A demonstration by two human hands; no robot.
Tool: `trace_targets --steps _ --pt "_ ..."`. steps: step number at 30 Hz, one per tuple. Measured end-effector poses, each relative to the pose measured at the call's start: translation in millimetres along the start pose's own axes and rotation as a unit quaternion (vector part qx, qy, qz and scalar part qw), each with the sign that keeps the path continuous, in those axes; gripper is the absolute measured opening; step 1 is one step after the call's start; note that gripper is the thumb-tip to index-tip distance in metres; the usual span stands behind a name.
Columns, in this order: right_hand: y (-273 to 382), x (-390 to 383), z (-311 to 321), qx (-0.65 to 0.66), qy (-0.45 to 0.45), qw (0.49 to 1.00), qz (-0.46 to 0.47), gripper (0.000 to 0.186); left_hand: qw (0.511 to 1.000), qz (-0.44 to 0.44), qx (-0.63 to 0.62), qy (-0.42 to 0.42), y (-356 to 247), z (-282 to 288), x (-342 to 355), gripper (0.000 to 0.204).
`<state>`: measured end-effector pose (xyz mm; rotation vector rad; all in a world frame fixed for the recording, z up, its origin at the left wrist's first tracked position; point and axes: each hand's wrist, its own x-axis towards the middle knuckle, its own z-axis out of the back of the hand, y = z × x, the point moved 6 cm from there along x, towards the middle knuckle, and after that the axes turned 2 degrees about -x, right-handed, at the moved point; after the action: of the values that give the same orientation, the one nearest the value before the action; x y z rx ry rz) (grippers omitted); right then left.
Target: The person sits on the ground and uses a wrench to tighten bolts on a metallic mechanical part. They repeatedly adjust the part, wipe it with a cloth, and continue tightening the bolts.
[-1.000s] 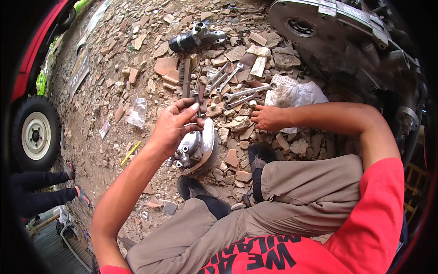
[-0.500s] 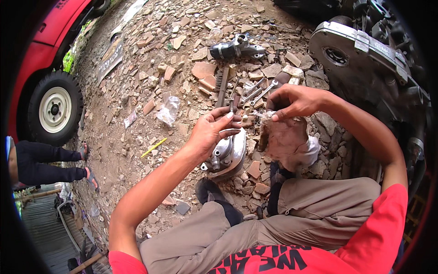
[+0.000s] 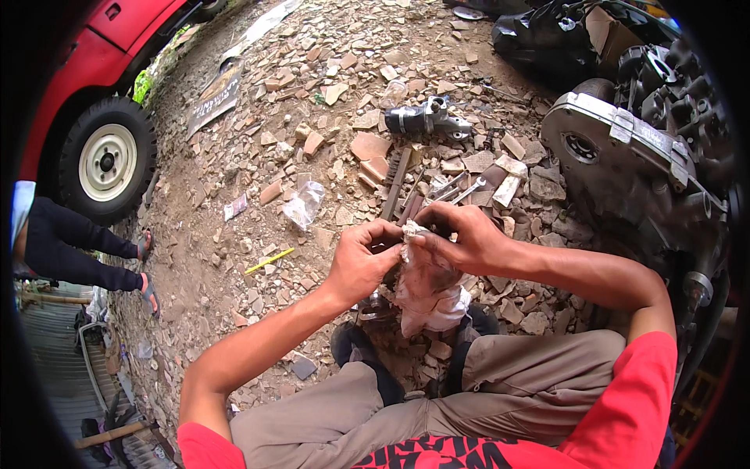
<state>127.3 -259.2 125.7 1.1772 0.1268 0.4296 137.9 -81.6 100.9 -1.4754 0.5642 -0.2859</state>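
Over the rubble in front of my knees, both hands meet at the top of a dirty pale rag [image 3: 433, 301]. My right hand [image 3: 461, 238] is closed, pinching the bunched upper end of the cloth, and the rest hangs down. My left hand [image 3: 367, 258] is closed too, its thumb and fingertips pressed against the rag. The small metal part seen in it earlier is hidden by fingers and cloth. Below, a silver metal housing [image 3: 376, 309] shows only in part behind my left hand and the rag.
Beyond my hands lie wrenches [image 3: 471, 187], a wire brush [image 3: 397, 180] and a cylindrical metal part [image 3: 428, 119]. A large engine [image 3: 625, 148] stands at right. Plastic bag [image 3: 305, 205] and yellow stick [image 3: 269, 261] lie left. A person [image 3: 74, 242] stands near a red vehicle [image 3: 117, 39].
My right hand has brought the rag left and down to my left hand. The small metal part in my left hand has gone out of sight, and the rag now covers most of the housing.
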Motion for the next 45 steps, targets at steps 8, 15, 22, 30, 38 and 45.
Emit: trace_targets --steps 8,15,22,30,38,45 --pt "14.7 7.5 2.7 -0.036 -0.006 0.999 -0.040 0.025 0.995 0.014 -0.085 -0.043 -12.3 -10.2 -12.7 0.020" --pt "32.4 6.9 -4.5 -0.262 -0.039 0.934 0.238 0.037 0.968 0.156 -0.191 -0.052 17.5 3.2 -7.4 0.015" --pt "22.3 1.1 -27.8 -0.459 0.050 0.852 0.245 0.037 0.969 0.173 -0.175 -0.040 13.0 17.3 -7.6 0.012" --pt "7.4 -0.1 -30.9 -0.435 0.074 0.865 0.239 0.020 0.983 -0.010 0.185 0.009 -20.7 -0.7 -12.0 0.019" --pt "-8.6 -10.0 -42.5 -0.366 0.154 0.895 0.205 0.020 0.884 -0.203 0.417 0.055 1.3 -16.6 -26.6 0.015" --pt "-2.7 -2.3 -42.3 -0.290 0.222 0.913 0.182 0.023 0.868 -0.240 0.422 0.099 -5.3 -11.2 -25.2 0.014"
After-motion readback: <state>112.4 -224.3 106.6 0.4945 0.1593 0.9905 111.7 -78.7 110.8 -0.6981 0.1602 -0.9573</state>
